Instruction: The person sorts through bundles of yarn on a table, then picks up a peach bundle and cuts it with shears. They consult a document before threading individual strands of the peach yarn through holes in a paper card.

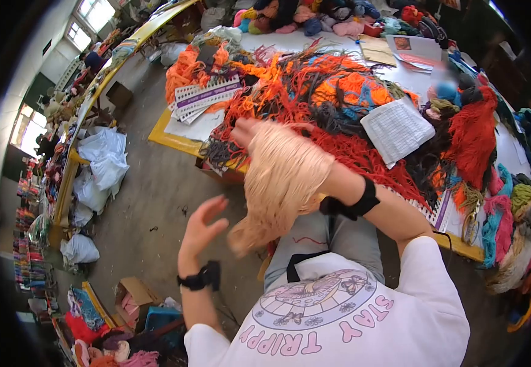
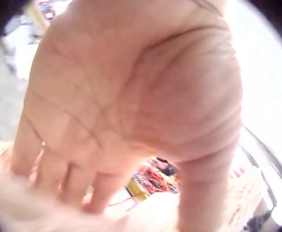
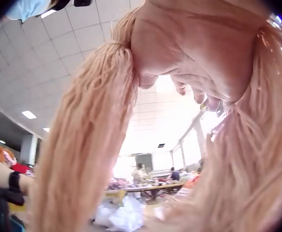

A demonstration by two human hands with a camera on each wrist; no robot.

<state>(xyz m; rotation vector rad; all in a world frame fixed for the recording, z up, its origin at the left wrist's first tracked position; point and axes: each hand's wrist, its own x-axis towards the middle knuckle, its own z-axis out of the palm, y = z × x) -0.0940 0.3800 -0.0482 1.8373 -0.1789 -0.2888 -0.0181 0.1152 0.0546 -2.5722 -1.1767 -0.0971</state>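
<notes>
A pale peach hank of yarn (image 1: 287,165) is draped over my right hand (image 1: 247,131) and wrist, its strands hanging down on both sides. In the right wrist view the palm (image 3: 194,48) faces the camera with relaxed fingers, between two hanging bundles of the yarn (image 3: 83,121). My left hand (image 1: 203,229) is held up left of the hank's lower end, thumb and fingers spread. Its palm (image 2: 131,96) fills the left wrist view, where blurred pale yarn overlaps the fingertips.
Before me a yellow-edged table (image 1: 170,137) bears a heap of orange, red and dark yarn (image 1: 314,92), white punched cards (image 1: 207,98) and a crumpled paper sheet (image 1: 397,129). Coloured hanks (image 1: 504,202) hang at the right. White plastic bags (image 1: 103,156) and an open cardboard box (image 1: 134,300) stand at left.
</notes>
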